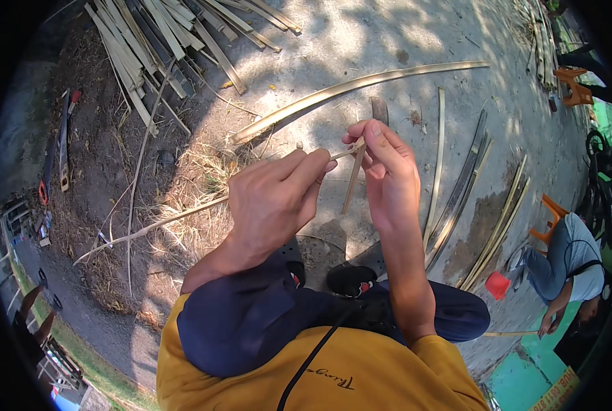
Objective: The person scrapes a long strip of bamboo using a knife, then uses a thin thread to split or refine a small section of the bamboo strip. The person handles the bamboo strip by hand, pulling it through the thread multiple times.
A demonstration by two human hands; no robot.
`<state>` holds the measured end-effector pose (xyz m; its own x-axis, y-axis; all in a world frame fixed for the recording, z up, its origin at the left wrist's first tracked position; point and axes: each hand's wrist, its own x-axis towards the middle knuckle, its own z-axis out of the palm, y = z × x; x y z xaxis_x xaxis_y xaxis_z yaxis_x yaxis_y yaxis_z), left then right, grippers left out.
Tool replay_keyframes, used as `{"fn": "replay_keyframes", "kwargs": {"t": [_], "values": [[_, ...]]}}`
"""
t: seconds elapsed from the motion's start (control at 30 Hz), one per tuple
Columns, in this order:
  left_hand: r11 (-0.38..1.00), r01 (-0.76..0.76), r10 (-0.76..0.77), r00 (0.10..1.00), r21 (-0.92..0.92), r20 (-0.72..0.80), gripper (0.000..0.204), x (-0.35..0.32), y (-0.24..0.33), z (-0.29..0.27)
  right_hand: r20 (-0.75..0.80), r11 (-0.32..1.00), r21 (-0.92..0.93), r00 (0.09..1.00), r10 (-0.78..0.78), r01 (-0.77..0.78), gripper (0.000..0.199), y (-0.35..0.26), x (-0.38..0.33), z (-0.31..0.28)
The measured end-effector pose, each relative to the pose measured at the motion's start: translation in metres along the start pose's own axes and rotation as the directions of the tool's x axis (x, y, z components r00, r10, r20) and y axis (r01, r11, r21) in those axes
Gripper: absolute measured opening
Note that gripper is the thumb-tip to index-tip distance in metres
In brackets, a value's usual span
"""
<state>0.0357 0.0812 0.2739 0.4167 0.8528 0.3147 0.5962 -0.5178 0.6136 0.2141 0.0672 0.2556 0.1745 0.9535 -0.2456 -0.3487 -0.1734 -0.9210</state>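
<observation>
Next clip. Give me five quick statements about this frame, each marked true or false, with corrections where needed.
1. The left hand grips a thin strip that reaches out toward the left. True.
2. The right hand is open and holds nothing. False: its fingers pinch a narrow piece that points downward.
3. A pile of strips lies at the upper left. True.
4. The orange stools are on the left side. False: they are on the right side.
5. The person wears a mustard-yellow top. True.
</observation>
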Motion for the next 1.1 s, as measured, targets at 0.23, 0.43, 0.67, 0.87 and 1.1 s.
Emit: {"fn": "replay_keyframes", "kwargs": {"t": [0.23, 0.43, 0.67, 0.87, 1.1], "values": [[0.993, 0.014, -0.011, 1.0, 0.115, -0.03, 0.009, -0.004, -0.01, 0.021, -0.139, 0.965, 0.212, 0.972, 0.19, -0.158, 0.025, 0.022, 0.011, 0.001], [0.985, 0.039, -0.042, 0.999, 0.169, 0.011, 0.007, -0.007, -0.014, 0.031, -0.121, 0.933, 0.288, 0.959, 0.257, -0.214, 0.022, 0.037, 0.019, -0.006], [0.978, 0.037, -0.064, 0.989, 0.203, 0.131, 0.006, -0.014, -0.007, 0.033, -0.231, 0.93, 0.318, 0.936, 0.266, -0.185, 0.018, 0.035, 0.044, -0.032], [0.989, 0.079, -0.087, 0.995, 0.124, 0.057, 0.008, -0.015, -0.012, 0.027, -0.168, 0.945, 0.271, 0.958, 0.234, -0.184, 0.023, 0.017, 0.037, -0.012], [0.986, 0.069, -0.079, 0.995, 0.15, 0.066, 0.008, -0.013, -0.012, 0.042, -0.079, 0.892, 0.391, 0.957, 0.278, -0.226, 0.021, 0.049, 0.061, -0.035]]}}
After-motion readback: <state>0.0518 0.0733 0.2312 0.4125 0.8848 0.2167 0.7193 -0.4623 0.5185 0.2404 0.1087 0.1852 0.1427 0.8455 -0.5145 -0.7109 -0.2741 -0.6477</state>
